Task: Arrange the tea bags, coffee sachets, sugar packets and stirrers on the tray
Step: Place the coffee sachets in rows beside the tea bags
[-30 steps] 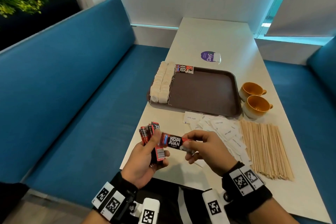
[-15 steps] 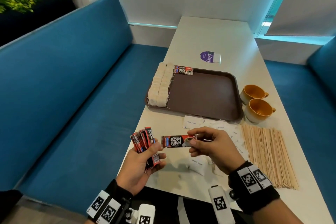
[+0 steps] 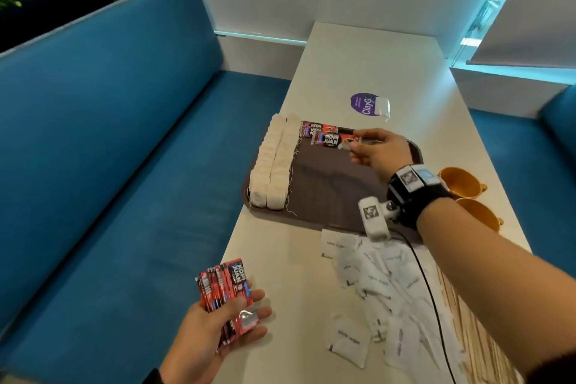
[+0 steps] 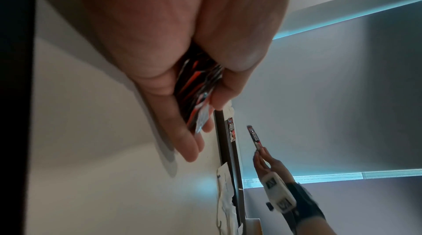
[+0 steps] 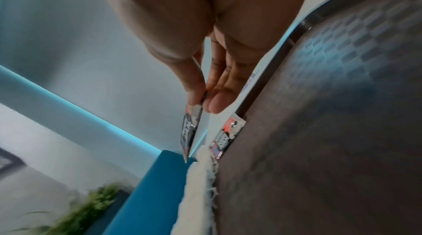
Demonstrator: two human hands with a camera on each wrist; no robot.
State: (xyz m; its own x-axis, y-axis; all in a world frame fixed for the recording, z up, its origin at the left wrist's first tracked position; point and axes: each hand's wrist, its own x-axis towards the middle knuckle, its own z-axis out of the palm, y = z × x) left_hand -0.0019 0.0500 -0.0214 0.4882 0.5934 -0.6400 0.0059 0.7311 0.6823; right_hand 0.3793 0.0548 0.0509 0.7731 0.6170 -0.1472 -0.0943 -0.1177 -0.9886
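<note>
Overhead, coffee sachet [image 3: 330, 140] pinched endwise in right hand [image 3: 378, 154] grip above tray [image 3: 327, 193], left hand [image 3: 215, 330] clutching sachet bundle [image 3: 226, 287].

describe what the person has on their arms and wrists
The right wrist wears a wide black band with square black-and-white code tags on top. A small white camera block with its own code tag sticks out beside it, and a thin black cable trails back. Both forearms are bare; the left wrist is out of frame.

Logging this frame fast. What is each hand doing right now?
Left hand: grips a fanned bunch of coffee sachets.
Right hand: pinches one coffee sachet by its end, above the tray.
</note>
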